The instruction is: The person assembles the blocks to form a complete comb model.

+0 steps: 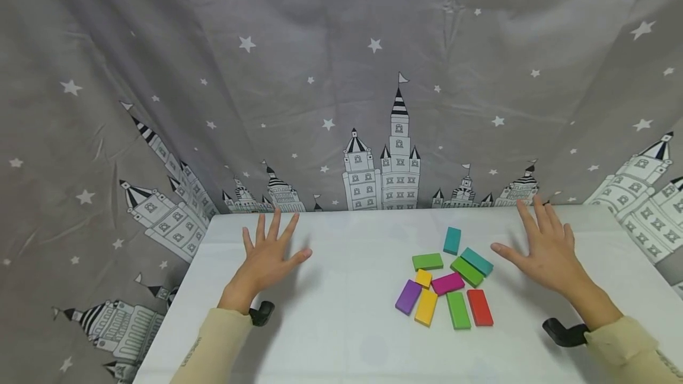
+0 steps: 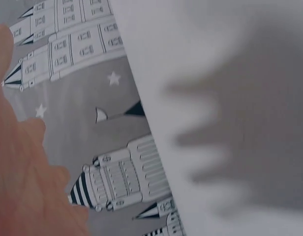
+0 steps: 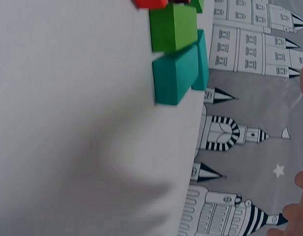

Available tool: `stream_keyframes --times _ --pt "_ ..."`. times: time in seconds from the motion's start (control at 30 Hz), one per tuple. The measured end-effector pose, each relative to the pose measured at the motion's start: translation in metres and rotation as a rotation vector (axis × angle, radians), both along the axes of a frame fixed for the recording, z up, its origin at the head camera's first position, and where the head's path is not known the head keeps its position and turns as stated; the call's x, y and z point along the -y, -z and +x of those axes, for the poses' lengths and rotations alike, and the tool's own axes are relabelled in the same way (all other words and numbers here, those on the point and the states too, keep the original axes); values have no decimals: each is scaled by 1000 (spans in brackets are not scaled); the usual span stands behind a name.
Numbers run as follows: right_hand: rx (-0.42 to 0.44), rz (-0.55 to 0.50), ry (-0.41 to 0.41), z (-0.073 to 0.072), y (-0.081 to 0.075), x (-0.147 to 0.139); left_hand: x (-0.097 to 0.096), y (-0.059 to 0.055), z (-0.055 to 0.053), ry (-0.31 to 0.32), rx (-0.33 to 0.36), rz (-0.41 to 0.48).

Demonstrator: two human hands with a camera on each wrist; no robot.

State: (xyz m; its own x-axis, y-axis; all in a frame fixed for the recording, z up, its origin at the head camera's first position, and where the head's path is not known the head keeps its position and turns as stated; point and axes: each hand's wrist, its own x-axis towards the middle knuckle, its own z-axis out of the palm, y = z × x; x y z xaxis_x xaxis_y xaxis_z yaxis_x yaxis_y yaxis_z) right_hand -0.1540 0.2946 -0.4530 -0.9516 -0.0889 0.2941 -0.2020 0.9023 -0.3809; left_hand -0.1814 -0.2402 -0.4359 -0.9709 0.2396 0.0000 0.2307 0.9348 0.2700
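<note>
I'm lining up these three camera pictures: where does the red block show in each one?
Head: the red block lies below and right of centre, just right of a green block.
Left wrist: not in it.
Right wrist: the red block is at the top edge, near the middle, partly cut off.
Shared landmark: the grey castle-print curtain, in all three.

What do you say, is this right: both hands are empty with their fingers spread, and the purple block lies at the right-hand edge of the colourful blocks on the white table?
Not quite: the purple block lies at the left-hand edge of the colourful blocks, on the side towards the left hand, as the head view shows. The rest holds.
</note>
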Motion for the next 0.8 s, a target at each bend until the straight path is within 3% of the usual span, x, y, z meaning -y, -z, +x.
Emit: stream_keyframes --times 0.2,0.6,0.8 --pt "16 -8 -48 -4 6 14 -21 12 -2 61 -2 41" --pt "208 -91 -123 -19 7 50 -85 15 -10 260 18 102" --pt "273 -161 -163 -31 12 61 -109 23 -11 354 16 118"
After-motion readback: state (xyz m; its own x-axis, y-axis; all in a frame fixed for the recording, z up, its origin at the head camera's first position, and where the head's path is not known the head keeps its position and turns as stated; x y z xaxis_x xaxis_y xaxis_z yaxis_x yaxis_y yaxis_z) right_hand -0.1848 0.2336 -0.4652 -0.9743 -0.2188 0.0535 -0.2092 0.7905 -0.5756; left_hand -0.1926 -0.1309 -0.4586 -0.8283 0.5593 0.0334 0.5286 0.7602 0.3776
